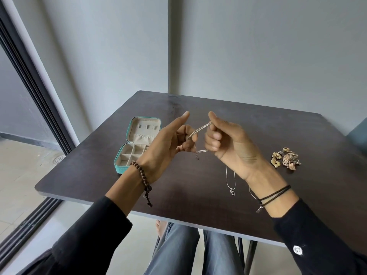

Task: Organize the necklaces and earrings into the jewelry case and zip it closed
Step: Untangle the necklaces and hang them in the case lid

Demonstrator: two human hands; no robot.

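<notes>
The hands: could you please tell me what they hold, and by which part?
The left hand and right hand pinch a silver necklace by its chain.

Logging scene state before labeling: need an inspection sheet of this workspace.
Surface: dark table.
Job's things: jewelry case open, unzipped, at left; held necklace stretched between both hands above the table; pendant necklace lying by the right wrist; earrings piled at right.
Clutter: nothing seen.
Hands: left hand and right hand each pinch the held necklace.
Cables: nothing seen.
Surroundings: grey wall behind; sliding door frame at left.
</notes>
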